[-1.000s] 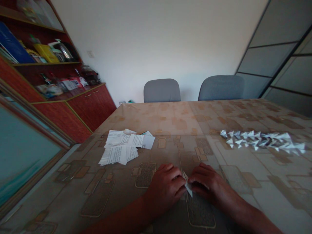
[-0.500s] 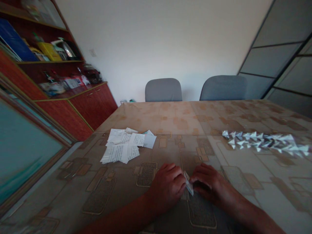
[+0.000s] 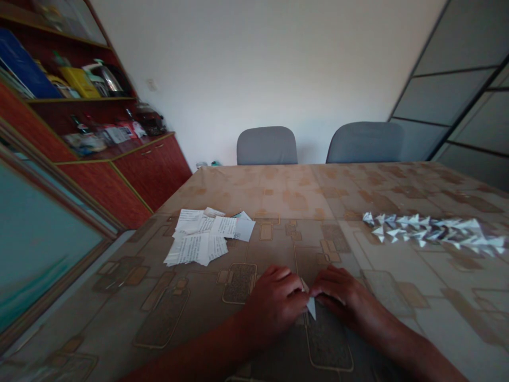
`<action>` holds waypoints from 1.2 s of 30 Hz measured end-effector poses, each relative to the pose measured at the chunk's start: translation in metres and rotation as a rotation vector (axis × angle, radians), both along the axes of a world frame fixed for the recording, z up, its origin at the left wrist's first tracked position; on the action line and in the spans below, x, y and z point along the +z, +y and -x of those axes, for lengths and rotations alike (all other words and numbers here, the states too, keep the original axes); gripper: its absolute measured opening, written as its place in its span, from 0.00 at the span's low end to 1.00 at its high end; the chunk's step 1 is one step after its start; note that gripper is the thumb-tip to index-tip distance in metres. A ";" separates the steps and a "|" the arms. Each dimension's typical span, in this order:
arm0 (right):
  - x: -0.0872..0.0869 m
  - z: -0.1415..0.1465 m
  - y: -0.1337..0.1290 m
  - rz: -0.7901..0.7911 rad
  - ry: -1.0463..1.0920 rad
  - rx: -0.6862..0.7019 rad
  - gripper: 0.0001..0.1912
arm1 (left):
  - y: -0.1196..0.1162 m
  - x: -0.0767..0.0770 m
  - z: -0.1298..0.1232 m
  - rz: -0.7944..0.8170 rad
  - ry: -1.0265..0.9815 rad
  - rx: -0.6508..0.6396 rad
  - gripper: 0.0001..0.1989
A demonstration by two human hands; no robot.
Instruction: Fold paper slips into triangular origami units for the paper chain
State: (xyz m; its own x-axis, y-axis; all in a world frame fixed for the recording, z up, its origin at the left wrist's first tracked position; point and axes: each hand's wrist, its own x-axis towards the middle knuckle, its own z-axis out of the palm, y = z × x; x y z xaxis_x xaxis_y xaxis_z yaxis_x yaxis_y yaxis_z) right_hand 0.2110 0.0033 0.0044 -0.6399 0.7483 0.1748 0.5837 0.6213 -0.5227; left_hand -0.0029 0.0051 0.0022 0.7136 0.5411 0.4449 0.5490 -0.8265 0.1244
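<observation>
Between my two hands, close over the table, is a small folded piece of white paper [image 3: 312,309], its pointed end showing below the fingertips. My left hand [image 3: 278,294] is closed with its thumb and fingers pressed on the left side of the paper. From the other side, my right hand [image 3: 337,289] pinches the paper's right edge with bent fingers. The fingers hide most of the paper. Left of my hands lies a loose pile of printed paper pieces [image 3: 196,248]. Far to the right, several folded paper pieces [image 3: 431,232] with pointed tips stand in rows.
A patterned cloth [image 3: 246,185] covers the table. Two grey chairs, a left one [image 3: 266,146] and a right one [image 3: 365,143], stand behind its far edge. At the left is a red-brown cabinet [image 3: 147,170] with a kettle [image 3: 109,79] on its shelf.
My left thumb and fingers have shifted slightly right over the folded paper, and its lower point now looks plainer and whiter. The pile and the rows have stayed in place.
</observation>
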 end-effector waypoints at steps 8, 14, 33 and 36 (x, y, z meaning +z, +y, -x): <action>0.005 0.002 -0.003 0.022 0.025 -0.021 0.10 | -0.002 0.001 -0.005 -0.013 0.011 0.067 0.09; 0.005 0.003 -0.005 0.049 0.013 -0.030 0.10 | -0.002 -0.006 -0.007 0.066 -0.046 0.106 0.05; -0.006 0.019 -0.002 -0.042 -0.031 -0.228 0.05 | 0.000 0.000 0.002 0.322 -0.136 0.153 0.04; -0.007 0.022 -0.002 -0.061 -0.053 -0.257 0.05 | 0.001 -0.001 0.004 0.300 -0.112 0.128 0.04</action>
